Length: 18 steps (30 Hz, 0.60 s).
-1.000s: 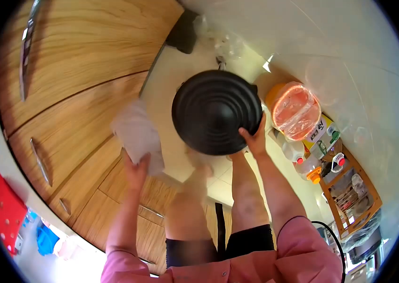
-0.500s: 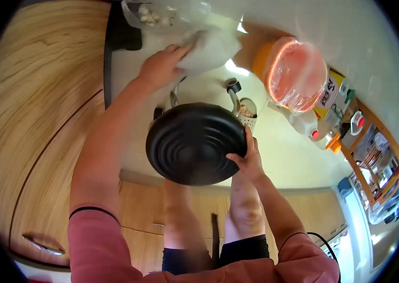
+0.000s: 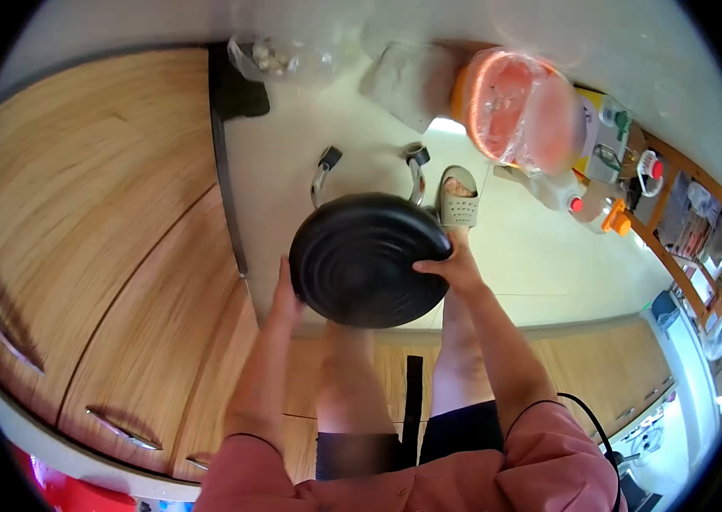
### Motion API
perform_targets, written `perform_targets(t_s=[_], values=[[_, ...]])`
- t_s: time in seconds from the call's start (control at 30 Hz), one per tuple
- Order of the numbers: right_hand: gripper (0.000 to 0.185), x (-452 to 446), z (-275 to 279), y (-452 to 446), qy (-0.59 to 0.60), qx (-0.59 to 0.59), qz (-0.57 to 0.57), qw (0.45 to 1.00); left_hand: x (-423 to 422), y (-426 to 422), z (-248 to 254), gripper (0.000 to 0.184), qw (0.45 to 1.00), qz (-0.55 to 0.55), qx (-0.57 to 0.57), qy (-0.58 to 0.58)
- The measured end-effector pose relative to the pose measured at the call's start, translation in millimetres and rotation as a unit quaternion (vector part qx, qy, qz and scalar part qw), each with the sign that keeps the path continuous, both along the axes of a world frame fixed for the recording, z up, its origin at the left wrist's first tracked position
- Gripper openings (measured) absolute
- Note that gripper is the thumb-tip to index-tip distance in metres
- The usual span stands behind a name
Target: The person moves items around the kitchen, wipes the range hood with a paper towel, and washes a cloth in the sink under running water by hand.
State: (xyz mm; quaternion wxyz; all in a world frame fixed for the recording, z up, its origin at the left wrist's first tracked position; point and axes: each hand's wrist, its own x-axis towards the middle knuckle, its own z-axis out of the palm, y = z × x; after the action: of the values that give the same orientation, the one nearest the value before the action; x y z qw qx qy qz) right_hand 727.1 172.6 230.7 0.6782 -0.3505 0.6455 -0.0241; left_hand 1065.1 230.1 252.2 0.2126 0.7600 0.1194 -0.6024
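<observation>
A round black stool [image 3: 369, 264] with ringed grooves in its seat is between my two hands. Its curved chrome legs, with black end caps, point away from me. At the left rim is my left hand [image 3: 286, 294], its fingers partly hidden by the seat. My right hand [image 3: 461, 266] grips the right rim, thumb on top and fingers around the edge. A pale grey-white cloth-like sheet [image 3: 412, 85] lies on the floor beyond the stool, apart from both hands.
A lined orange bin [image 3: 463, 94] stands beside the sheet. Clear bottles [image 3: 553, 192] with red and orange caps are to its right. Wooden cabinets [image 3: 122, 256] rise at left. A plastic bag [image 3: 305, 61] with whitish lumps lies at the back. My slippered foot [image 3: 461, 205] is near the stool.
My left hand has let go of the whitish sheet, which now lies by the bin, and has come back to the stool's left rim. My right hand still holds the right rim.
</observation>
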Motion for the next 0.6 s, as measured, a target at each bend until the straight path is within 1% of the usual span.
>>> perform_targets(t_s=[0.03,0.07,0.1,0.13,0.17,0.2,0.23,0.27,0.33,0.37,0.4,0.43,0.47,0.5,0.57,0.6], values=[[0.093,8.1,26.2,-10.8,0.025,-0.009,0.004,1.000,-1.4,14.8,0.7,0.080,0.993,0.087,-0.049,0.066],[0.093,16.2,52.1,-21.8,0.050,-0.017,0.008,0.999,-0.1,7.2,11.5,0.080,0.994,0.067,-0.062,0.055],[0.093,16.9,52.2,-3.3,0.035,0.005,-0.039,0.999,0.9,2.0,29.9,0.079,0.995,0.052,-0.069,0.044],[0.093,19.2,75.8,-2.5,0.015,0.015,-0.075,0.997,3.3,2.2,54.2,0.078,0.996,0.035,-0.073,0.031],[0.094,17.7,105.1,-8.5,-0.010,0.021,-0.113,0.993,6.4,1.2,83.2,0.075,0.995,0.009,-0.092,0.039],[0.093,12.5,131.3,-14.8,-0.010,0.017,-0.100,0.995,5.5,-1.8,114.1,0.074,0.990,-0.020,-0.132,0.034],[0.093,6.5,161.0,-23.3,-0.012,0.012,-0.088,0.996,0.8,-14.0,154.4,0.071,0.991,-0.023,-0.127,0.030],[0.091,-0.5,202.6,-36.8,-0.018,0.009,-0.098,0.995,-5.3,-22.9,197.6,0.067,0.992,-0.028,-0.121,0.026],[0.090,-17.6,234.1,-18.7,-0.096,-0.034,-0.176,0.979,-12.1,-24.9,262.7,0.064,0.970,-0.182,-0.131,-0.091],[0.089,-29.0,252.5,-10.2,-0.130,-0.065,-0.217,0.965,-16.4,-24.0,282.5,0.062,0.959,-0.203,-0.176,-0.094],[0.087,-40.3,281.4,-3.4,-0.114,-0.102,-0.212,0.965,-49.1,-50.5,338.6,0.066,0.953,-0.237,-0.163,-0.095],[0.086,-53.4,308.5,4.0,-0.089,-0.137,-0.211,0.964,-67.9,-53.4,362.1,0.063,0.930,-0.250,-0.251,-0.095],[0.084,-67.5,346.4,8.5,-0.126,-0.156,-0.249,0.947,-75.0,-53.0,372.5,0.060,0.928,-0.261,-0.261,-0.052],[0.085,-82.5,373.8,21.0,-0.115,-0.162,-0.295,0.934,-91.3,-58.2,390.8,0.059,0.915,-0.313,-0.238,-0.087],[0.086,-106.6,415.9,62.0,-0.106,-0.151,-0.389,0.903,-119.4,-61.5,409.3,0.058,0.878,-0.377,-0.289,-0.057],[0.085,-122.7,434.2,80.9,-0.094,-0.147,-0.418,0.892,-126.7,-61.1,404.4,0.049,0.834,-0.435,-0.330,-0.085]])
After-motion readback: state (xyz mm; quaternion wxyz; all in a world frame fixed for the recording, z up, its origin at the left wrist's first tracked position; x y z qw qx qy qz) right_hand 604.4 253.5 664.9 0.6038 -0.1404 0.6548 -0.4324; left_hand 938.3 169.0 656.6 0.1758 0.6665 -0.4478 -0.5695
